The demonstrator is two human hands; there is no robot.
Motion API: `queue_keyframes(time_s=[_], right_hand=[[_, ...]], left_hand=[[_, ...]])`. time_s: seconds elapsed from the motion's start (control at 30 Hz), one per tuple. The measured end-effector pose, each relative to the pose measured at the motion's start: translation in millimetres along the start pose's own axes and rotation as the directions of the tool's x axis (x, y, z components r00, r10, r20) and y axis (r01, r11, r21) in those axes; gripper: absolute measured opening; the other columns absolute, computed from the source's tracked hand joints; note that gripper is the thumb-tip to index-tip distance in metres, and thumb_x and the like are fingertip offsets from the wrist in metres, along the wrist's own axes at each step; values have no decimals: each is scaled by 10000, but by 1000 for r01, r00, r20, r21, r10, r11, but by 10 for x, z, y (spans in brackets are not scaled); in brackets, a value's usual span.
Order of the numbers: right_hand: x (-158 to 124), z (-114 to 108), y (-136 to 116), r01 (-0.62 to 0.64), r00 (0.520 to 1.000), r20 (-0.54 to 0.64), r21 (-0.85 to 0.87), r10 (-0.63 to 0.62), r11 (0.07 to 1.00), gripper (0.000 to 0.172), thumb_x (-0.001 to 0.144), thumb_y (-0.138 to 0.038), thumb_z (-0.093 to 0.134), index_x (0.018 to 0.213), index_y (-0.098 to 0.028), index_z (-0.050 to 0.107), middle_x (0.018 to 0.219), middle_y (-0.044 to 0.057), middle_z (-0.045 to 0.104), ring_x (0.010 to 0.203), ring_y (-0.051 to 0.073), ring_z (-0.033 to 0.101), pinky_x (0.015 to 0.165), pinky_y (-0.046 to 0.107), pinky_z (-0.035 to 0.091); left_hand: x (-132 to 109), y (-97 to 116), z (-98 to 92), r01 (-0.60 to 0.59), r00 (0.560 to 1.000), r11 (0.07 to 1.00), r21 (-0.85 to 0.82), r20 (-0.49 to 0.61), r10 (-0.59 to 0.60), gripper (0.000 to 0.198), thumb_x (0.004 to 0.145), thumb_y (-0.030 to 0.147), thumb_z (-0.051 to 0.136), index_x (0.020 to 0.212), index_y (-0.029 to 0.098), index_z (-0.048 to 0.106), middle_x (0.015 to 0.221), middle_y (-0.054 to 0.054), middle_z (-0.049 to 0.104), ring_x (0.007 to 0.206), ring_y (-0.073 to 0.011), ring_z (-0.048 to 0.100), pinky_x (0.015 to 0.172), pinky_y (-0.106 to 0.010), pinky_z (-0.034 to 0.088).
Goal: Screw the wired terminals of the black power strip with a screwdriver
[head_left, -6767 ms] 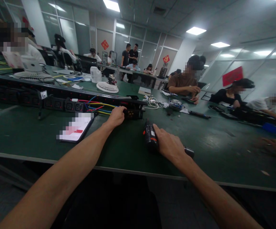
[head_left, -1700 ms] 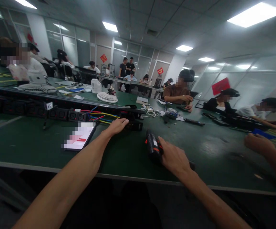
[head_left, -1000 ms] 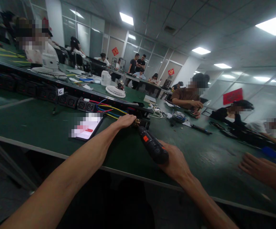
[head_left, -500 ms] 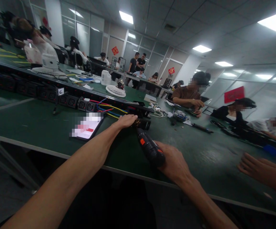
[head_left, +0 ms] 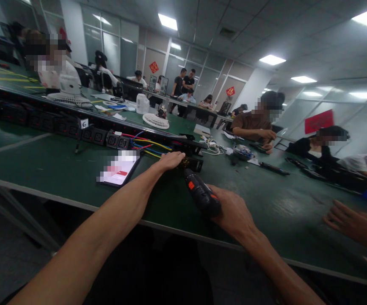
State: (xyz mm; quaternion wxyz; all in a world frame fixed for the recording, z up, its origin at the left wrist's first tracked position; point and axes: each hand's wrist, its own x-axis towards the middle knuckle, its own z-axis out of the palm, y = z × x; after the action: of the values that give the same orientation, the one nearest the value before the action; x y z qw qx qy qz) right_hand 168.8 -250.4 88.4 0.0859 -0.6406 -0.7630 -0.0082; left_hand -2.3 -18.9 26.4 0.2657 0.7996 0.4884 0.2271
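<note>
My right hand (head_left: 230,207) is wrapped round a black cordless screwdriver (head_left: 202,192) with orange patches. The tool's front end points up and left at a small black part (head_left: 196,163) with brass-coloured bits on it. My left hand (head_left: 172,160) grips that part from its left side, its fingertips partly hidden. Red, yellow and blue wires (head_left: 153,148) run beside my left hand from a long black power strip (head_left: 97,134) with a row of sockets. Whether the tool's bit touches a screw is too small to tell.
A lit phone (head_left: 120,169) lies left of my left forearm. Another person's hand (head_left: 345,218) rests on the green table (head_left: 266,228) at the right. Beyond the strip are a white fan grille (head_left: 156,121), white cable (head_left: 213,147) and a black tool (head_left: 274,168). Several people sit around.
The view has shifted slightly, so the table things sit a little further right. Both my hands keep their hold, and the screwdriver stays at the black part.
</note>
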Motion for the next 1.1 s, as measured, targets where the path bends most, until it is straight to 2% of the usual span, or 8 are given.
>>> queue_keyframes(time_s=[0.13, 0.27, 0.43, 0.57, 0.7, 0.83, 0.97, 1.1], right_hand=[[27, 15, -5, 0, 1000, -9, -14, 0, 1000, 418, 819, -210, 613, 1220, -265, 716, 1129, 55, 801, 993, 288, 747, 739, 347, 480], [62, 4, 8, 1, 1000, -17, -11, -1, 1000, 453, 808, -202, 627, 1248, -263, 715, 1120, 62, 801, 982, 278, 746, 723, 330, 476], [131, -26, 80, -60, 998, 10, -33, 60, 998, 456, 808, -177, 657, 1250, -273, 713, 1062, 44, 807, 929, 278, 752, 690, 319, 459], [158, -30, 112, -33, 999, 37, -117, 37, 993, 527, 790, -180, 690, 1307, -282, 685, 1150, 56, 795, 1023, 318, 741, 725, 341, 460], [140, -9, 62, -55, 996, 60, -155, 65, 986, 403, 800, -197, 678, 1199, -250, 704, 1122, 70, 795, 1008, 317, 739, 711, 341, 440], [125, 59, -26, -76, 992, 85, -211, 96, 974, 358, 818, -236, 669, 1176, -231, 683, 1083, 86, 793, 954, 317, 740, 663, 337, 396], [96, 163, -89, -64, 995, 52, -274, 81, 960, 272, 865, -212, 612, 1131, -196, 665, 1056, 108, 784, 883, 318, 743, 648, 356, 389], [68, 217, -116, -57, 998, 10, -287, 62, 956, 269, 872, -190, 603, 1133, -185, 667, 1032, 115, 779, 850, 313, 744, 646, 359, 406]], left_hand=[[5, 2, 3, -1, 1000, 1000, -9, -6, 1, 578, 1039, 544, 224, 1305, 256, 649, 1550, -103, 566, 1441, -370, 484, 1193, -615, 305], [-1, 23, -2, 5, 1000, 1000, -11, -10, -5, 551, 1035, 533, 244, 1282, 267, 658, 1513, -100, 601, 1410, -368, 517, 1183, -613, 316], [-20, 78, -40, 16, 1000, 998, 56, 5, -17, 652, 1029, 635, 213, 1241, 218, 667, 1416, -142, 664, 1342, -363, 582, 1172, -586, 345], [1, 104, -54, 6, 1000, 997, 75, 9, -7, 722, 1039, 626, 157, 1213, 165, 684, 1398, -185, 668, 1322, -364, 601, 1177, -573, 351], [18, 96, -26, 23, 1000, 995, 92, -18, -21, 730, 1042, 620, 153, 1187, 151, 692, 1373, -198, 681, 1321, -366, 603, 1181, -569, 346], [12, 72, 14, 4, 999, 994, 106, -41, 0, 708, 1043, 616, 156, 1167, 156, 680, 1366, -195, 682, 1311, -373, 606, 1164, -581, 354], [11, 48, 45, 13, 997, 993, 119, -74, -4, 642, 1046, 592, 199, 1138, 172, 676, 1355, -178, 691, 1303, -373, 608, 1143, -564, 376], [24, 21, 68, 17, 995, 991, 132, -103, -4, 636, 1051, 593, 198, 1132, 178, 674, 1356, -173, 690, 1298, -373, 609, 1122, -550, 399]])
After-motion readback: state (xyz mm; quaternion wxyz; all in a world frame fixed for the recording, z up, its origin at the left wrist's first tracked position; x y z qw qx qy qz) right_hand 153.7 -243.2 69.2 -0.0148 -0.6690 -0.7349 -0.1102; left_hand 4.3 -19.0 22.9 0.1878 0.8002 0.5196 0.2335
